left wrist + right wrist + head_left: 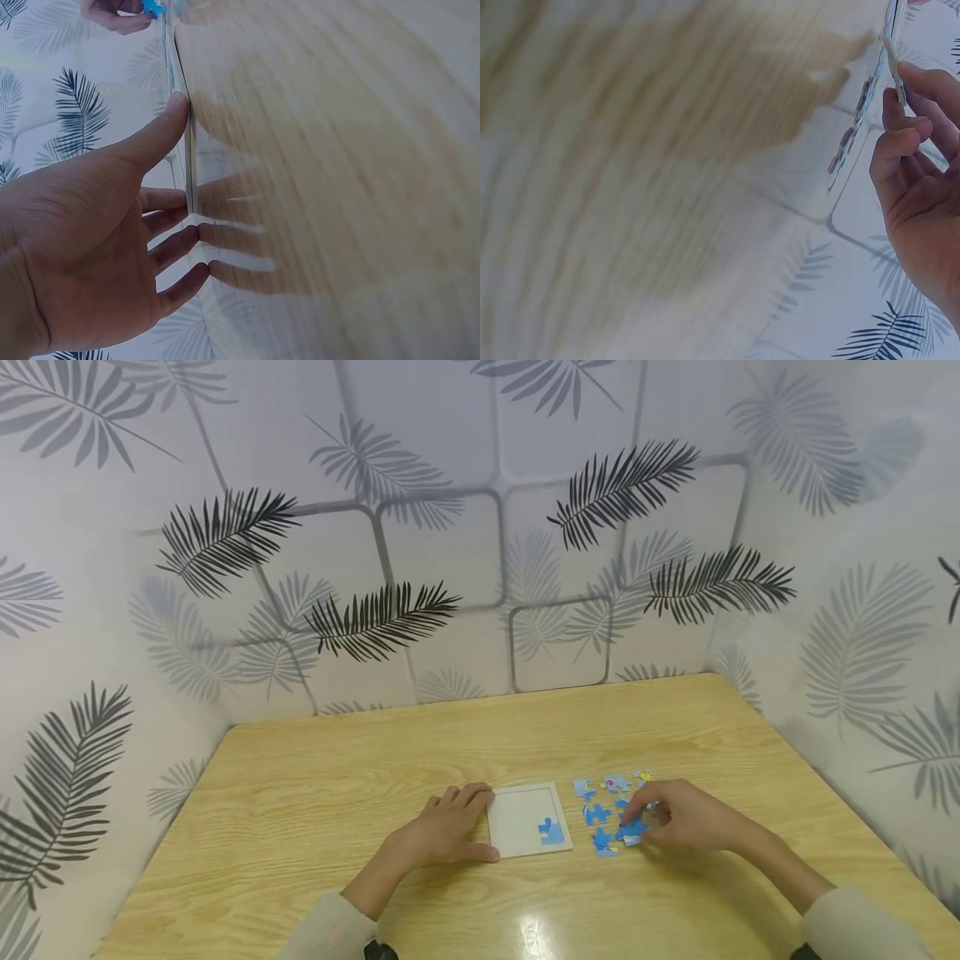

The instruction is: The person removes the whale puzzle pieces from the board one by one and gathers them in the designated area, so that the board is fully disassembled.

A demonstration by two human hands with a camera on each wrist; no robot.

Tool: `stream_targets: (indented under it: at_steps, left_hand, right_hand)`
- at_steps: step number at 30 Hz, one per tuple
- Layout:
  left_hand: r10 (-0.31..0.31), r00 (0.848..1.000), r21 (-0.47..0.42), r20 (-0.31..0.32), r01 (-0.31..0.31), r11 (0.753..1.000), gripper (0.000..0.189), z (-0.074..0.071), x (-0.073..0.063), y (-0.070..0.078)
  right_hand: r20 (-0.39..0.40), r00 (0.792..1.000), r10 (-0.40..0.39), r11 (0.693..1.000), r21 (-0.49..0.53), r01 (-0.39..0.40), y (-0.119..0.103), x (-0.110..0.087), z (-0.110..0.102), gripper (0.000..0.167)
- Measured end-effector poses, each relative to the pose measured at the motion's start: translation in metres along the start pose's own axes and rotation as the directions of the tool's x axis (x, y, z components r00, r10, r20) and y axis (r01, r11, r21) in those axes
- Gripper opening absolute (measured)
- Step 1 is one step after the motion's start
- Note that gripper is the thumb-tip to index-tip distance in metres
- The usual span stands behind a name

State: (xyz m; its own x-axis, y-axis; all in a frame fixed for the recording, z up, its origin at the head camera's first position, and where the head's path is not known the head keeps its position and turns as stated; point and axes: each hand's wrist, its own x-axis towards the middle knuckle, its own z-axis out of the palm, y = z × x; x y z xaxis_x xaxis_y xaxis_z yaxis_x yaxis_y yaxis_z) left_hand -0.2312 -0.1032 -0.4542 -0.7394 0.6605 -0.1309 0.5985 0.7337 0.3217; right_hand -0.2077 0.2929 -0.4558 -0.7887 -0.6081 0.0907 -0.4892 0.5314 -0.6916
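Note:
A square white puzzle tray [513,822] lies on the table in the head view, with one blue jigsaw piece in its lower right corner. My left hand [442,831] rests at the tray's left side. Its thumb and fingers are spread, and in the left wrist view the fingertips [180,105] touch along the thin edge. To the right, my right hand [701,817] pinches a jigsaw piece [894,71] between thumb and fingers, tilted up above the other pieces in the right wrist view. Several loose blue pieces [597,814] lie beside the tray, some partly hidden by that hand.
The wood-grain table [360,768] reaches back to a wall [450,552] covered in a feather pattern. Walls also close in at left and right. One loose piece with a yellow sun [643,775] lies at the far side of the group.

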Motion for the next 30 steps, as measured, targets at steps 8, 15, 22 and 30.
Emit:
stream_targets:
  at_steps: [8,15,22,30]
  left_hand:
    - [-0.015,1.000,0.009,0.000,0.015,1.000,0.086,0.004,0.003,-0.004]
    - [-0.036,0.999,0.002,0.003,0.036,0.999,0.087,0.011,0.006,-0.009]
    - [-0.035,0.999,-0.006,0.009,0.035,0.999,0.087,0.013,0.008,-0.011]
    - [-0.029,1.000,0.015,0.007,0.029,0.999,0.086,0.006,0.004,-0.004]
  right_hand:
    - [-0.006,1.000,0.020,0.998,-0.065,-0.020,0.001,-0.007,-0.001,0.024]
    - [-0.004,1.000,-0.017,0.999,-0.045,0.017,0.005,-0.010,0.001,0.026]
    - [-0.018,0.999,-0.050,0.995,-0.082,0.049,0.008,-0.009,0.005,0.030]
    - [-0.017,0.996,-0.085,0.988,-0.133,0.082,0.003,-0.005,0.005,0.030]
